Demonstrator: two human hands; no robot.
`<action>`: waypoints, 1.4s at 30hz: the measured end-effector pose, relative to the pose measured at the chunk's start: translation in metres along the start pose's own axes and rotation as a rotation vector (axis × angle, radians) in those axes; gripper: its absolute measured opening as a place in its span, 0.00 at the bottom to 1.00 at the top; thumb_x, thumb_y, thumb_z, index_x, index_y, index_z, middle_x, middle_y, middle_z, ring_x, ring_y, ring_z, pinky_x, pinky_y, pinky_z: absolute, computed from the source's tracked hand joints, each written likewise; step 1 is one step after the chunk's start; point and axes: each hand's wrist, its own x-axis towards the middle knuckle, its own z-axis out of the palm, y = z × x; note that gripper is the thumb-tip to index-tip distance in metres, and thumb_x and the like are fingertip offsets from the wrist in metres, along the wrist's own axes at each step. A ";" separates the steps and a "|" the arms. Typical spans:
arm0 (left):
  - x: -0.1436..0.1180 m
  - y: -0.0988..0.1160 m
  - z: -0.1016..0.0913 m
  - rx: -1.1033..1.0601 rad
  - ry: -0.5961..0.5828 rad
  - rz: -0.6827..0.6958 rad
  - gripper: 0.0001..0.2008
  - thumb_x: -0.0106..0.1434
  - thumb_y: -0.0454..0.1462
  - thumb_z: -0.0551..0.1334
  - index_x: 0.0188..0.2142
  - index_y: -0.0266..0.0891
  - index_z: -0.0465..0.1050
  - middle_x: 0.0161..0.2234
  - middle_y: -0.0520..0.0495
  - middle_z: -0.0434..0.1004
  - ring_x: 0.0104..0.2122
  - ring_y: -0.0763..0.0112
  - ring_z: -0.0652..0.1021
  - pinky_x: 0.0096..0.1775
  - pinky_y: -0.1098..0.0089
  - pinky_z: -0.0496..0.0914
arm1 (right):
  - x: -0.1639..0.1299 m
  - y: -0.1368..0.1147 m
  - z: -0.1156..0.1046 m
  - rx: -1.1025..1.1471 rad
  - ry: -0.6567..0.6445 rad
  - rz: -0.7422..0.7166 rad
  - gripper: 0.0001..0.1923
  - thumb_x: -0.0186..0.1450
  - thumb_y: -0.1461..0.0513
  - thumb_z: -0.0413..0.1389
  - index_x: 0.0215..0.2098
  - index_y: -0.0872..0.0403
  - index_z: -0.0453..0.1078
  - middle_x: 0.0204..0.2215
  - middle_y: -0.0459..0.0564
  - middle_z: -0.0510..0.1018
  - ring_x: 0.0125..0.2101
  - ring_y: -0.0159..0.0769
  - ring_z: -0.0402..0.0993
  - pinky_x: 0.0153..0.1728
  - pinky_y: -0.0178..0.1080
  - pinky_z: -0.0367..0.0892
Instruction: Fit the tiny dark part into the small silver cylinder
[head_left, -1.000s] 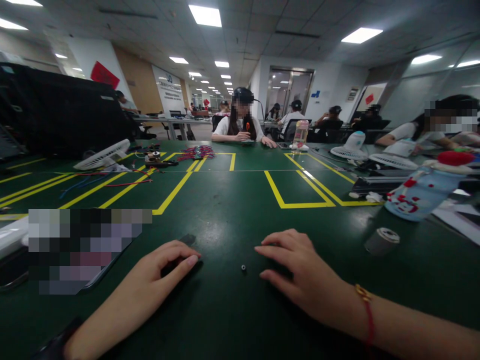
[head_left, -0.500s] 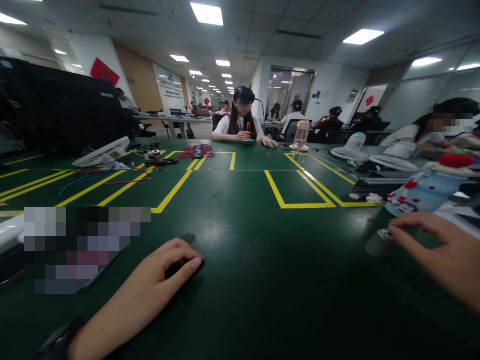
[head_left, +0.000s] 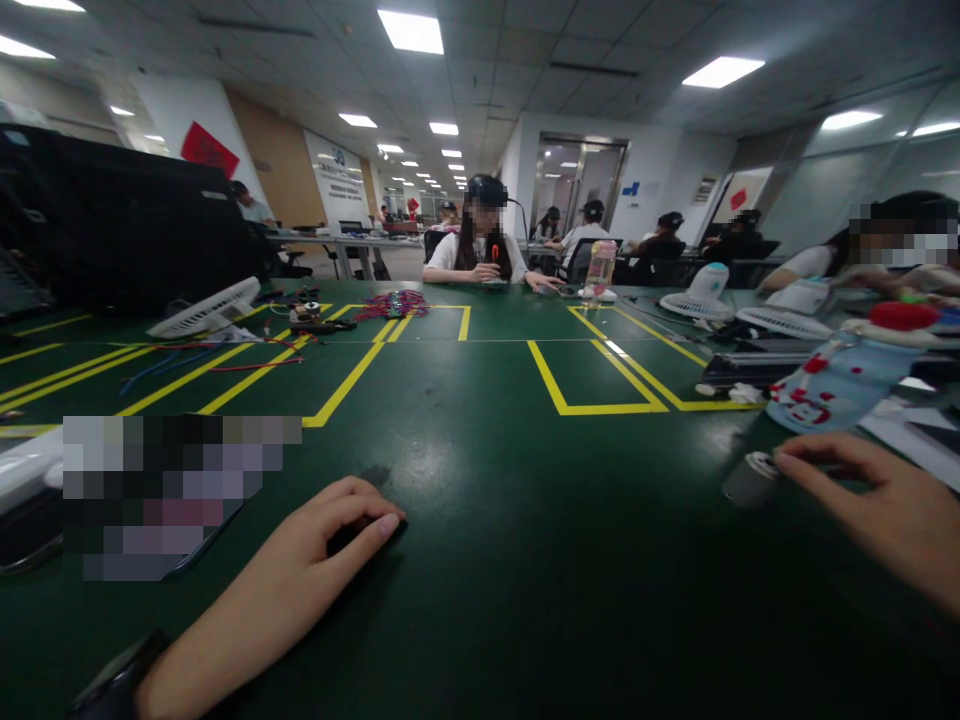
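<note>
My right hand [head_left: 885,500] is at the right, its thumb and index finger pinched on the end of a small grey motor [head_left: 752,480], a metal cylinder with a pale end cap. The motor is tilted, just above or touching the green table [head_left: 540,590]; I cannot tell which. My left hand [head_left: 341,535] rests on the table left of centre, fingers curled in and thumb tip against the index finger, with nothing visible in it. A dark watch or band [head_left: 124,675] is on the left wrist.
A blue cup [head_left: 832,385] with a red top stands beyond my right hand. At the left lies a blurred-out flat device [head_left: 187,500]. Farther off are fans [head_left: 206,310], a wire bundle [head_left: 391,305], a pink bottle [head_left: 600,270] and a seated co-worker [head_left: 480,245].
The motor has turned slightly in my right hand, so its pale end shows more clearly. My right hand has shifted a little to the left; the left hand stays in place.
</note>
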 end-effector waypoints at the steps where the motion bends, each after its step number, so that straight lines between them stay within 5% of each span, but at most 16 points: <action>1: 0.000 -0.003 0.001 -0.002 0.001 0.004 0.12 0.67 0.47 0.54 0.39 0.47 0.73 0.43 0.50 0.70 0.44 0.64 0.73 0.49 0.64 0.66 | 0.001 0.002 0.001 -0.007 -0.001 -0.017 0.19 0.60 0.47 0.52 0.43 0.49 0.69 0.43 0.51 0.74 0.37 0.36 0.72 0.38 0.40 0.65; 6: 0.001 -0.012 0.003 -0.007 -0.017 0.012 0.12 0.67 0.47 0.54 0.40 0.48 0.73 0.44 0.51 0.70 0.45 0.64 0.73 0.50 0.64 0.65 | 0.005 0.014 0.007 0.018 0.027 -0.123 0.19 0.58 0.51 0.55 0.46 0.47 0.69 0.45 0.49 0.74 0.42 0.39 0.72 0.39 0.41 0.66; 14: -0.002 -0.010 0.001 -0.012 -0.011 0.016 0.11 0.67 0.47 0.54 0.41 0.48 0.72 0.44 0.51 0.70 0.45 0.65 0.73 0.49 0.64 0.66 | -0.012 0.012 0.019 0.078 -0.025 -0.083 0.28 0.54 0.46 0.59 0.49 0.48 0.66 0.46 0.52 0.74 0.38 0.39 0.74 0.34 0.38 0.71; 18: -0.002 -0.008 0.002 0.003 -0.005 0.031 0.11 0.66 0.47 0.55 0.41 0.48 0.73 0.44 0.51 0.70 0.45 0.64 0.73 0.49 0.63 0.67 | -0.027 -0.040 0.036 0.244 0.092 -0.426 0.23 0.57 0.52 0.59 0.50 0.47 0.64 0.49 0.48 0.71 0.45 0.35 0.72 0.44 0.36 0.71; 21: -0.001 -0.008 0.002 0.017 0.016 0.055 0.12 0.66 0.47 0.55 0.41 0.47 0.74 0.44 0.50 0.72 0.44 0.62 0.74 0.49 0.63 0.68 | -0.048 -0.107 0.053 0.419 -0.043 -0.763 0.21 0.60 0.59 0.58 0.50 0.47 0.61 0.50 0.47 0.69 0.49 0.32 0.69 0.49 0.36 0.69; 24: 0.001 -0.008 -0.002 0.034 0.001 0.079 0.12 0.66 0.46 0.55 0.41 0.47 0.74 0.43 0.49 0.73 0.44 0.62 0.74 0.48 0.63 0.69 | -0.068 -0.165 0.070 0.575 -0.226 -0.899 0.18 0.60 0.64 0.56 0.48 0.49 0.60 0.49 0.48 0.69 0.49 0.30 0.67 0.50 0.36 0.67; 29: 0.008 0.009 -0.006 0.060 -0.004 0.099 0.10 0.65 0.44 0.57 0.43 0.49 0.74 0.42 0.50 0.76 0.42 0.62 0.76 0.46 0.64 0.70 | -0.081 -0.192 0.094 0.667 -0.365 -0.848 0.23 0.60 0.65 0.54 0.52 0.48 0.56 0.49 0.48 0.67 0.49 0.31 0.67 0.52 0.39 0.66; 33: 0.021 0.050 0.009 0.021 0.092 0.252 0.09 0.64 0.41 0.59 0.44 0.49 0.73 0.44 0.51 0.75 0.44 0.64 0.74 0.48 0.63 0.68 | -0.082 -0.184 0.105 0.759 -0.429 -0.727 0.37 0.57 0.62 0.60 0.58 0.49 0.45 0.51 0.52 0.66 0.50 0.34 0.67 0.53 0.43 0.66; 36: 0.032 0.076 0.020 -0.042 0.062 0.312 0.08 0.64 0.39 0.60 0.42 0.48 0.76 0.40 0.51 0.76 0.41 0.65 0.75 0.44 0.65 0.69 | -0.080 -0.183 0.106 0.787 -0.438 -0.718 0.33 0.58 0.63 0.58 0.56 0.49 0.45 0.48 0.52 0.68 0.46 0.33 0.69 0.50 0.42 0.68; 42: 0.036 0.062 0.021 -0.092 0.075 0.237 0.07 0.63 0.41 0.61 0.38 0.50 0.79 0.39 0.51 0.75 0.40 0.65 0.75 0.44 0.64 0.69 | -0.075 -0.182 0.094 0.691 -0.420 -0.716 0.23 0.58 0.66 0.55 0.51 0.50 0.56 0.44 0.49 0.69 0.41 0.31 0.69 0.44 0.38 0.68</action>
